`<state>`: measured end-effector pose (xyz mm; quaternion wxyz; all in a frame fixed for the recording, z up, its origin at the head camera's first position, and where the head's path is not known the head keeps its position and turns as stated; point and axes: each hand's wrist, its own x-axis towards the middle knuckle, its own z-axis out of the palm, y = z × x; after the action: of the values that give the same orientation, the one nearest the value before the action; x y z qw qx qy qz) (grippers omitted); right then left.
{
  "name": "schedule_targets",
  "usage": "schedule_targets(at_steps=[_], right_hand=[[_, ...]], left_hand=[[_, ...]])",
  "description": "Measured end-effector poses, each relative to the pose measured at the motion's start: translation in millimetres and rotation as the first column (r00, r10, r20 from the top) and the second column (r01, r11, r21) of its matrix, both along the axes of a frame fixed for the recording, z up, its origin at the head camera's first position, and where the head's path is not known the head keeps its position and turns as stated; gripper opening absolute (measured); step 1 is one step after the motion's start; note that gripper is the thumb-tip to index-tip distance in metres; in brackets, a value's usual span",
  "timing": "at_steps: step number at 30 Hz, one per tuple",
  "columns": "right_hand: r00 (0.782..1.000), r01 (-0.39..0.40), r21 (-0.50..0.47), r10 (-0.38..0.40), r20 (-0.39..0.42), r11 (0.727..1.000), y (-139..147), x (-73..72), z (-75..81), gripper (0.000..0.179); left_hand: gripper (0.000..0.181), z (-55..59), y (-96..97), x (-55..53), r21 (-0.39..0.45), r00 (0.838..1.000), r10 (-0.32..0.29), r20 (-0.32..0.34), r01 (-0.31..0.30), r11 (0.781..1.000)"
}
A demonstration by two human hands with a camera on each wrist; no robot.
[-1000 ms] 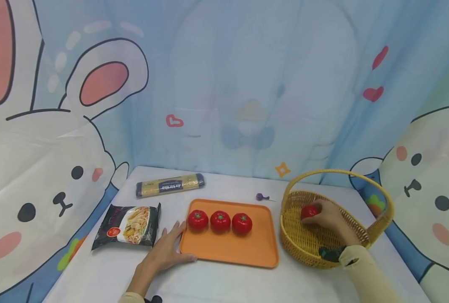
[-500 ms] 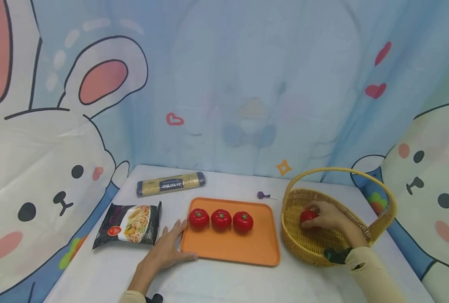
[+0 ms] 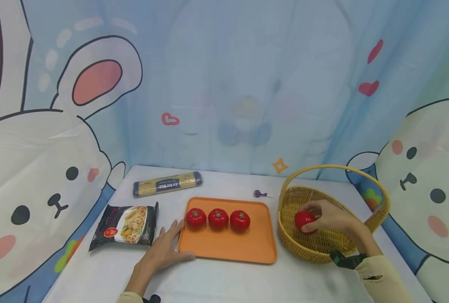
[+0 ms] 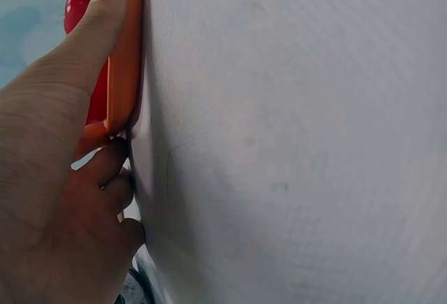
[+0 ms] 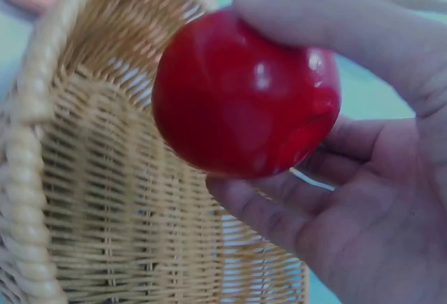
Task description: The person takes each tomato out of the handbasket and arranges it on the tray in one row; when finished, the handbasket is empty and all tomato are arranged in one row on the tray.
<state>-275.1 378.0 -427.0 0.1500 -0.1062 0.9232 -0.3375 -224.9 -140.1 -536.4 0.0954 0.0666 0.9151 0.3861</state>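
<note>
My right hand [image 3: 332, 216] pinches a shiny red tomato [image 5: 244, 101] between thumb and fingers, over the yellow wicker basket [image 3: 304, 252]. In the right wrist view the tomato stands apart from the woven wall. My left hand [image 3: 165, 250] lies at the near left corner of an orange tray [image 3: 228, 248], fingers extended along its left side and thumb along its front edge. In the left wrist view the thumb touches the tray's rim [image 4: 126, 73]. Three tomatoes, a left one [image 3: 196, 218], a middle one [image 3: 218, 219] and a right one [image 3: 240, 221], sit in a row on the tray.
A black noodle packet [image 3: 126, 225] lies left of the left hand. Behind it is a spaghetti pack [image 3: 167, 184]. A small purple lollipop [image 3: 258, 193] lies behind the tray. The basket's tall handle [image 3: 330, 167] arches over it. A printed curtain [image 3: 224, 84] hangs behind the table.
My right hand has raised the tomato from low in the basket and drawn it slightly toward the basket's near left side. The left hand and the tray tomatoes have stayed in place.
</note>
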Motion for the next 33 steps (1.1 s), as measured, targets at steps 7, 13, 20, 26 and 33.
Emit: schedule_targets(at_steps=[7,13,20,26,33], right_hand=[[0.989,-0.146,-0.2,0.141,-0.037,0.969,-11.9,14.7,14.4,0.062],[0.962,-0.267,-0.244,0.243,-0.124,0.932,-27.9,24.9,18.5,0.06],[0.955,-0.279,-0.374,0.217,-0.202,0.885,-50.7,28.2,2.9,0.046],[0.975,-0.21,-0.457,0.149,-0.166,0.864,-71.4,30.4,-9.2,0.056],[0.979,-0.07,-0.414,-0.017,-0.204,0.908,-107.3,31.5,-26.0,0.062]], left_hand=[[0.117,2.5,-1.0,2.4,0.004,1.0,-0.005,-0.011,0.005,1.0],[0.117,2.3,-1.2,1.4,0.008,1.0,-0.015,-0.022,0.016,1.0],[0.116,1.2,-1.0,1.1,-0.005,1.0,-0.01,-0.015,0.01,1.0],[0.116,0.0,-0.1,2.1,-0.003,1.0,-0.013,-0.021,0.013,1.0],[0.116,0.6,-0.1,0.6,-0.009,1.0,-0.004,-0.021,0.004,1.0]])
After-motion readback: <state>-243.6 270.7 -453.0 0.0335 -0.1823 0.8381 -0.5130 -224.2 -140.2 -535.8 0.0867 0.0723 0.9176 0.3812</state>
